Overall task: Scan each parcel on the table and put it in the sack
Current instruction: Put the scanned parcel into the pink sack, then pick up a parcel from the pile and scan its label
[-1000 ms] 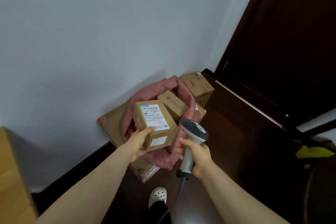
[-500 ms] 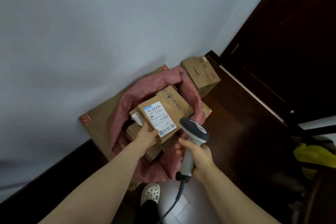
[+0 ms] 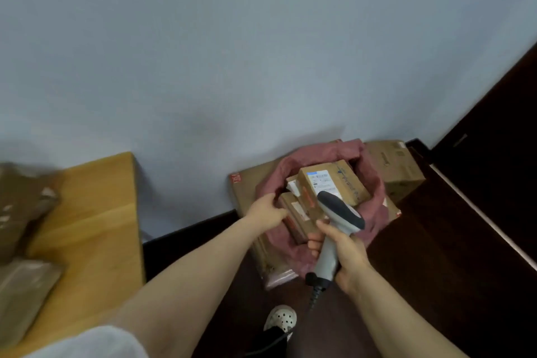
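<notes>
The labelled parcel [image 3: 325, 183] lies inside the open pink sack [image 3: 376, 192], on top of other boxes [image 3: 299, 215]. The left hand [image 3: 267, 211] is at the sack's near rim — whether it grips anything cannot be told. The right hand [image 3: 343, 250] is wrapped round the handle of the scanner [image 3: 340, 209], just above the sack. Blurred parcels [image 3: 23, 293] lie on the wooden table [image 3: 96, 212] — far left.

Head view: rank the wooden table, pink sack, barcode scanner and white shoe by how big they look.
1. wooden table: largest, though it is nearer the camera and cut off by the frame edge.
2. pink sack.
3. barcode scanner: held closer to the camera than the sack.
4. white shoe: smallest, and only partly visible.
</notes>
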A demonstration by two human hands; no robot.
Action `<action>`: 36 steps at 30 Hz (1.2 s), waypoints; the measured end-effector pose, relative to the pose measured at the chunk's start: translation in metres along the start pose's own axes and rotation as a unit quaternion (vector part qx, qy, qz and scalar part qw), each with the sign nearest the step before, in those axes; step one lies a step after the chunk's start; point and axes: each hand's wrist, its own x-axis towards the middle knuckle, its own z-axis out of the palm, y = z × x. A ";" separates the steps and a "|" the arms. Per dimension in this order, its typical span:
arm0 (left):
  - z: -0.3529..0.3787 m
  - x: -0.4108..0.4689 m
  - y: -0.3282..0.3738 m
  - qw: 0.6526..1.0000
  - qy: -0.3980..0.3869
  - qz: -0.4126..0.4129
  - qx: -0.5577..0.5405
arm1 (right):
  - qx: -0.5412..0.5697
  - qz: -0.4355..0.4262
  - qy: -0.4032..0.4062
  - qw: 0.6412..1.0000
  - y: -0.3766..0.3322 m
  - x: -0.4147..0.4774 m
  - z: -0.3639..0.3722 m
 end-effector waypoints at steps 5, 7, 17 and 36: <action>-0.033 -0.126 -0.060 0.979 0.056 0.020 0.194 | -0.041 0.013 -0.095 0.995 0.065 -0.081 0.025; -0.046 -0.168 -0.092 0.969 0.083 -0.011 0.233 | -0.058 0.022 -0.140 0.988 0.094 -0.113 0.041; -0.121 -0.337 -0.234 0.936 0.245 -0.148 0.203 | -0.174 0.024 -0.306 0.936 0.180 -0.233 0.125; -0.267 -0.340 -0.428 0.931 0.307 -0.197 -0.029 | -0.162 0.003 -0.231 0.959 0.287 -0.294 0.281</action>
